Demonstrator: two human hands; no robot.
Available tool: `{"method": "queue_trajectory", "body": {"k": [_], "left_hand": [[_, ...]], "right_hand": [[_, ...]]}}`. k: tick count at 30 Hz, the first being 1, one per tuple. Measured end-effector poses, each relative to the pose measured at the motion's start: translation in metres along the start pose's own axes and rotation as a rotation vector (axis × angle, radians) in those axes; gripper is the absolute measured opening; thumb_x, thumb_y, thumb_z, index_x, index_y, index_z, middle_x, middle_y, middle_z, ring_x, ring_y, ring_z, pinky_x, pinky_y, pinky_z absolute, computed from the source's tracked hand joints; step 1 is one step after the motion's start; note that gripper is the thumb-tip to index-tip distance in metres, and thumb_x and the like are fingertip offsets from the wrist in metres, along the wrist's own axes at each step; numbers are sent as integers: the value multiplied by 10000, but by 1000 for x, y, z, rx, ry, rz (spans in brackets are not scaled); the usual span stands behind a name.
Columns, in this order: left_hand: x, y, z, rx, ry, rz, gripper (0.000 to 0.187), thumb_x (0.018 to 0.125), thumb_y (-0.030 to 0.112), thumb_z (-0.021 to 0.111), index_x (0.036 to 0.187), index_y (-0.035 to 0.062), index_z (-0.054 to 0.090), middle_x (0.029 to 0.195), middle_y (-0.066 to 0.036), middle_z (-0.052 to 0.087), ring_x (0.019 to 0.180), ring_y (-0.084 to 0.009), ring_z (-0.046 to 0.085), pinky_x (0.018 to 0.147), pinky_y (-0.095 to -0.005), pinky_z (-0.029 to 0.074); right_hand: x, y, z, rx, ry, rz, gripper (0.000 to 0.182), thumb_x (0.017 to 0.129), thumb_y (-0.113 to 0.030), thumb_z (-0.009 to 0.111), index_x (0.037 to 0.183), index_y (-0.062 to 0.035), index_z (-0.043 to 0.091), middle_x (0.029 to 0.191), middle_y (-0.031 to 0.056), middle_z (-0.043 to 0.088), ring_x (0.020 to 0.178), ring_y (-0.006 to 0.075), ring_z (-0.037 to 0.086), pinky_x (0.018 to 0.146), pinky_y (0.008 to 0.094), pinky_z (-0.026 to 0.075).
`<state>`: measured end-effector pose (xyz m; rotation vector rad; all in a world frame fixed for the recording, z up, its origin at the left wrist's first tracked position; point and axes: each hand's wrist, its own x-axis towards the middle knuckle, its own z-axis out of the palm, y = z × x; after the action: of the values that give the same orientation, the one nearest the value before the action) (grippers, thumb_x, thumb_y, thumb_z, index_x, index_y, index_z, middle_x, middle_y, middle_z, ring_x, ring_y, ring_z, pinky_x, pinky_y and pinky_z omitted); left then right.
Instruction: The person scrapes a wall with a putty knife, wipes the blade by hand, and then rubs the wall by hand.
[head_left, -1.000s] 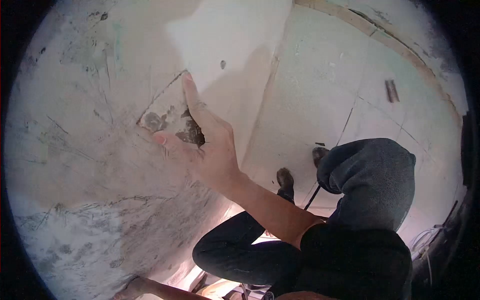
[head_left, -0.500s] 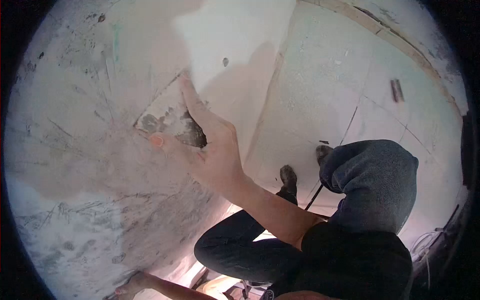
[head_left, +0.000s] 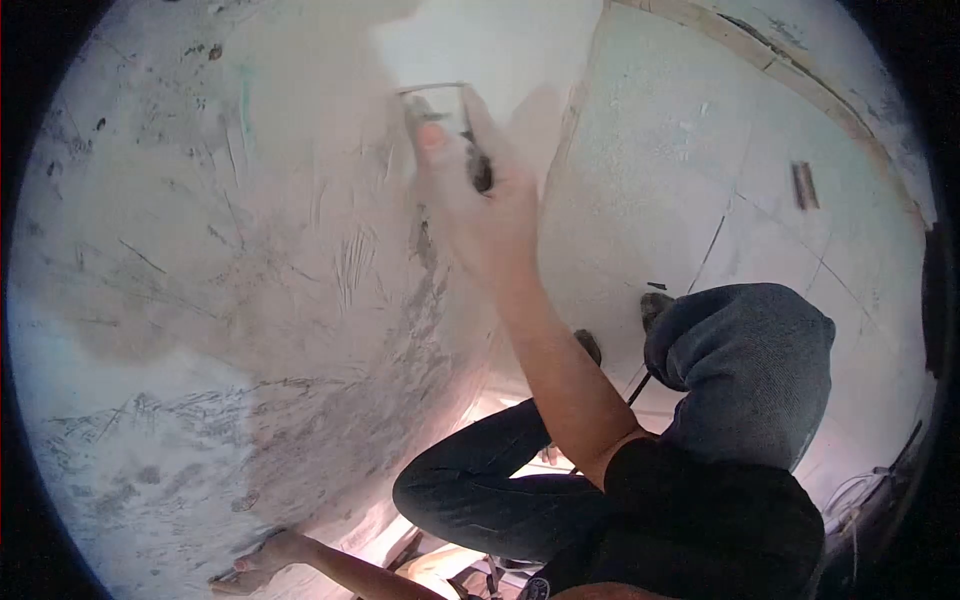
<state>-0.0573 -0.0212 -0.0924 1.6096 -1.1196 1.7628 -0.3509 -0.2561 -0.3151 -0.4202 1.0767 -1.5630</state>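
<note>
A putty knife [head_left: 440,98] with a broad, smeared blade is gripped in my right hand [head_left: 490,210]. The thumb presses the blade's face and a finger runs along its side. The blade's far edge meets the pale, scuffed wall [head_left: 280,230], and motion blurs it a little. Most of the handle is hidden in the palm; a dark part of the tool shows beside the fingers. Low on the left, my left hand [head_left: 262,562] rests against the wall with its fingers stretched out, holding nothing.
My bent knees [head_left: 750,350] take up the lower right. A pale floor [head_left: 640,180] with dark joint lines lies right of the wall. On it is a small brownish piece [head_left: 805,186]. Cables [head_left: 850,490] lie at the right edge.
My right hand has swept the putty knife up and to the right along the wall, and the blade has turned to point upward. Dark scraped marks now show below it. My left hand stays low on the wall.
</note>
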Motion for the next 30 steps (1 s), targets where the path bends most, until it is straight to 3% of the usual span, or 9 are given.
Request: {"method": "queue_trajectory", "body": {"k": [4, 6, 9, 11, 14, 17, 23, 28, 30], "left_hand": [[1, -2, 3, -25, -17, -17, 834, 973, 680, 293, 1424, -17, 375, 1464, -198, 360, 1389, -361, 323, 1063, -540, 338], [3, 3, 1, -58, 23, 25, 858, 931, 685, 431, 1455, 15, 324, 1480, -228, 293, 1347, -361, 344, 1049, -531, 373], [-4, -17, -4, -85, -16, -101, 816, 914, 663, 491, 1463, 83, 326, 1483, -198, 291, 1347, -352, 346, 1035, -537, 392], [-5, -12, 1, -214, -3, -186, 785, 904, 603, 546, 1464, 101, 325, 1495, -185, 276, 1361, -343, 331, 1037, -556, 385], [-12, -29, 8, -95, 27, -72, 794, 934, 638, 458, 1446, 42, 347, 1473, -225, 338, 1357, -388, 335, 1079, -579, 286], [4, -1, -1, -161, 48, -108, 866, 895, 690, 493, 1445, 39, 342, 1492, -216, 291, 1386, -370, 291, 1087, -553, 308], [1, 10, -6, -109, 14, -43, 831, 934, 653, 466, 1446, 16, 318, 1482, -233, 264, 1403, -367, 235, 1103, -550, 270], [-1, 7, 1, -178, -32, -68, 726, 969, 581, 438, 1455, 56, 313, 1482, -185, 253, 1370, -335, 291, 1053, -553, 373], [-3, 7, -6, -230, -22, -224, 744, 939, 569, 495, 1443, 53, 312, 1485, -166, 244, 1351, -326, 324, 1014, -543, 440]], "right_hand": [[-20, 7, -16, -46, 7, -106, 622, 988, -287, 602, 1481, 14, 372, 1055, 1, 598, 746, 42, 459, 639, 187, 396], [-45, 15, -12, 144, -32, 125, 633, 999, -293, 578, 1483, 42, 346, 1212, 52, 555, 919, 58, 504, 766, 204, 428], [-75, 25, 4, 157, -109, -30, 694, 973, -293, 627, 1482, 65, 321, 1240, 133, 582, 1035, 110, 568, 836, 266, 469], [-86, 20, 16, -129, -224, -218, 790, 913, -319, 705, 1477, 78, 319, 1278, 227, 583, 1070, 179, 623, 839, 319, 500], [-73, 20, 9, -262, -368, 27, 898, 843, -367, 765, 1483, 71, 311, 1354, 287, 526, 1041, 255, 658, 834, 325, 513], [-74, 26, 8, -175, -246, -238, 946, 807, -412, 781, 1478, 73, 321, 1362, 284, 528, 1002, 267, 675, 821, 320, 521], [-73, 31, 11, -174, -219, -267, 965, 788, -435, 783, 1482, 56, 327, 1232, 267, 615, 849, 251, 685, 741, 310, 526], [-61, 16, 8, -249, -273, -223, 977, 770, -437, 797, 1474, 60, 339, 1094, 232, 656, 834, 252, 675, 744, 283, 513], [-65, 20, 8, -261, -255, -253, 968, 772, -427, 800, 1470, 64, 344, 1024, 209, 670, 821, 244, 670, 739, 277, 510]]}}
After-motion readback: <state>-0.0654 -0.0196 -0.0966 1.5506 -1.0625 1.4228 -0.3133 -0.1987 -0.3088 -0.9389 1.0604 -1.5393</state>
